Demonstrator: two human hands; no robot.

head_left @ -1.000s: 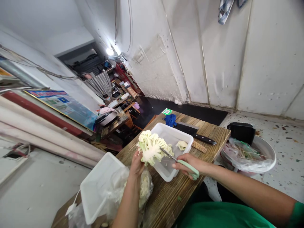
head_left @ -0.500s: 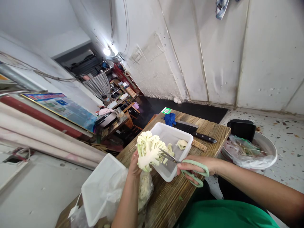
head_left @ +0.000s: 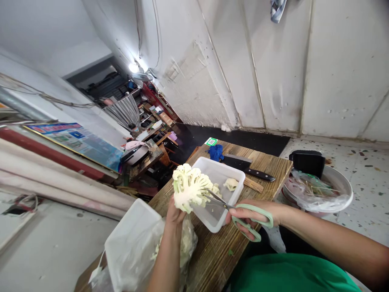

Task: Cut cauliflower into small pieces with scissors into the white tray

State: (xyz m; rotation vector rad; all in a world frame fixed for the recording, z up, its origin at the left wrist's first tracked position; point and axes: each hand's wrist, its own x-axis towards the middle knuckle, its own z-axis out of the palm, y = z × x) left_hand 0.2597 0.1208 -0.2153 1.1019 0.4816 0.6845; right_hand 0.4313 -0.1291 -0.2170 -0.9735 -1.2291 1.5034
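My left hand (head_left: 175,210) is closed around the base of a large piece of cauliflower (head_left: 190,188), its pale cut face turned towards me. It is held up over the near left side of a white plastic tub (head_left: 209,221). In my right hand (head_left: 246,217) is a pair of scissors (head_left: 253,213) with light green handles, my fingers through the loops. The blades are parted and their tips reach the cauliflower's right edge. A cut floret (head_left: 231,184) lies inside the tub. Behind my left forearm, a clear plastic bag (head_left: 190,239) holds more cauliflower.
On the wooden table (head_left: 209,259) are a cleaver (head_left: 259,174), a blue cloth (head_left: 216,152), a bundle of thin sticks (head_left: 253,185) and a green QR card (head_left: 211,141). A second white tub (head_left: 124,239) stands tilted at left. Right of the table is a lined waste bin (head_left: 346,198).
The scissors have opened wider at the cauliflower's right edge. The cauliflower has turned slightly in my left hand. The whole view has shifted a little.
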